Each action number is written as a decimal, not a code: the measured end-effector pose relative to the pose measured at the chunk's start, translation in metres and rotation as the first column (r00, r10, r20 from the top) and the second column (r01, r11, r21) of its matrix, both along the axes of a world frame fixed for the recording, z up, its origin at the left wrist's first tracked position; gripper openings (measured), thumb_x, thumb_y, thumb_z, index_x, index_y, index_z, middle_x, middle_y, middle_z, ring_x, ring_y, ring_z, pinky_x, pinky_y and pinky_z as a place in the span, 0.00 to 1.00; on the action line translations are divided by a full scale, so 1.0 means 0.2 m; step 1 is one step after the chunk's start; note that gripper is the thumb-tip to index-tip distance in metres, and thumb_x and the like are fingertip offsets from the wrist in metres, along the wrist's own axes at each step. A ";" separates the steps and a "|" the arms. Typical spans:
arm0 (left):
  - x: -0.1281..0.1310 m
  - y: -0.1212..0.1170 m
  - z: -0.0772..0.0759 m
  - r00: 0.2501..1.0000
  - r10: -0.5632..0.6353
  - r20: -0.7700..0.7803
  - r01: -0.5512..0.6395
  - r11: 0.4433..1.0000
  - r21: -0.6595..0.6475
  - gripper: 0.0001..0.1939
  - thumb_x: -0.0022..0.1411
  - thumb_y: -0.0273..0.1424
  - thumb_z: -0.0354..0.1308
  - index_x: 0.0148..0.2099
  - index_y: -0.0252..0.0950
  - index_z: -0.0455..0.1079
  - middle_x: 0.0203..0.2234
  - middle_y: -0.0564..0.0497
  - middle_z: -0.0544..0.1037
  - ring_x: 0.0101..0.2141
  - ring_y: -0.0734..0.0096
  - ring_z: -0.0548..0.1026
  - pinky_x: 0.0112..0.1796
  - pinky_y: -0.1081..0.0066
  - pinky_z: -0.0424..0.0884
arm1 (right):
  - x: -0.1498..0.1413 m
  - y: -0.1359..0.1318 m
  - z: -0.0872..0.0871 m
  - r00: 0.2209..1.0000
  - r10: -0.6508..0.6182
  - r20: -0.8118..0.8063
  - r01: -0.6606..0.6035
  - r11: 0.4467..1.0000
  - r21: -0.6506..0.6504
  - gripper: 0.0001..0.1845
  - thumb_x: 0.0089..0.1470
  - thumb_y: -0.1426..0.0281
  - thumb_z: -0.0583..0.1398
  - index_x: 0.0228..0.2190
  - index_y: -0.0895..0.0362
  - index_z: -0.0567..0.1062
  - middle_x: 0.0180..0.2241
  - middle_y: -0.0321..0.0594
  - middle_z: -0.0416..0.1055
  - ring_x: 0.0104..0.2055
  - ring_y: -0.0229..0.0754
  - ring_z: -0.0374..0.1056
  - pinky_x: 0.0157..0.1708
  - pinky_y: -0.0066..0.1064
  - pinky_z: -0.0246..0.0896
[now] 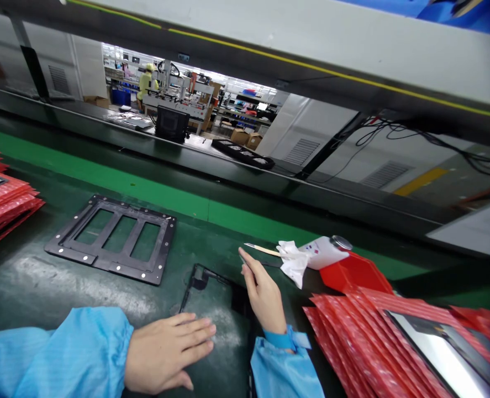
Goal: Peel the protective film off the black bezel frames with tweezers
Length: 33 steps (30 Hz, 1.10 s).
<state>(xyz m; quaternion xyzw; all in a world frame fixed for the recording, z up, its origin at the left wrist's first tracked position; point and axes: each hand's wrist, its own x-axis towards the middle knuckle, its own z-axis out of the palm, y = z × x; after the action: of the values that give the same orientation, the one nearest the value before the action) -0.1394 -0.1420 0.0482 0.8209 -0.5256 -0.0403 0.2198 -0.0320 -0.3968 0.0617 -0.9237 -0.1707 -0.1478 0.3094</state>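
Observation:
My left hand (172,351) lies flat, palm down, its fingers stretched out over a thin dark-edged panel or frame (199,276) on the green bench. Much of that piece is covered by my hands and blends into the mat. At its far right side, my right hand (265,293) is raised with the forefinger pointing forward and the thumb close to it. A thin dark sliver shows between these fingertips, too small to name. Just beyond it rests a craft knife (265,250) with a pale handle, its end on a crumpled white tissue (293,262).
A black fixture with three windows (122,235) lies left of centre. Red bubble-wrap sleeves (361,342) are stacked at right, more red sleeves (8,204) at left. A white bottle (323,252) leans by a red bin (354,273). A shelf (311,50) overhangs the bench.

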 end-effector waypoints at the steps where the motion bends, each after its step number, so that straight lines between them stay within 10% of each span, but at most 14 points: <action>1: 0.00 0.00 0.00 1.000 0.001 -0.003 -0.001 1.000 -0.003 0.34 0.69 0.41 0.46 0.69 0.31 0.40 0.67 0.42 0.48 0.66 0.61 0.45 0.63 0.58 0.48 | 0.00 0.00 0.00 1.000 -0.021 -0.014 0.021 1.000 -0.011 0.24 0.66 0.62 0.46 0.61 0.52 0.60 0.48 0.42 0.70 0.43 0.43 0.71 0.44 0.33 0.63; 11: 0.05 -0.01 0.09 0.970 0.080 -0.230 -0.128 0.971 -0.201 0.24 0.68 0.42 0.49 0.61 0.38 0.60 0.59 0.45 0.67 0.61 0.61 0.60 0.59 0.62 0.55 | -0.02 0.03 0.00 1.000 0.014 0.005 -0.014 1.000 0.000 0.29 0.64 0.60 0.50 0.63 0.52 0.54 0.37 0.34 0.73 0.31 0.37 0.70 0.34 0.26 0.63; 17: 0.32 -0.09 0.15 0.680 0.490 -0.546 -0.721 0.583 -0.374 0.15 0.61 0.41 0.57 0.41 0.35 0.73 0.35 0.49 0.77 0.39 0.66 0.72 0.41 0.69 0.66 | -0.07 0.08 0.03 0.987 0.136 0.089 -0.137 0.991 0.008 0.27 0.65 0.62 0.51 0.63 0.51 0.56 0.37 0.35 0.74 0.33 0.38 0.71 0.36 0.26 0.65; 33: 0.32 -0.07 0.28 0.622 0.654 -0.432 -0.770 0.410 -0.488 0.10 0.62 0.36 0.57 0.31 0.36 0.70 0.30 0.52 0.75 0.36 0.69 0.69 0.39 0.70 0.62 | -0.06 0.09 0.02 0.968 0.175 0.178 -0.174 0.985 -0.022 0.25 0.65 0.58 0.50 0.61 0.49 0.59 0.39 0.34 0.75 0.33 0.38 0.74 0.36 0.27 0.67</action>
<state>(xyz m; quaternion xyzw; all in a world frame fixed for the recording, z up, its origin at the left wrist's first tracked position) -0.0748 -0.1568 0.1034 0.8322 -0.0836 0.1656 0.5225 -0.0450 -0.3797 0.0657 -0.8889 -0.2790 -0.2023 0.3019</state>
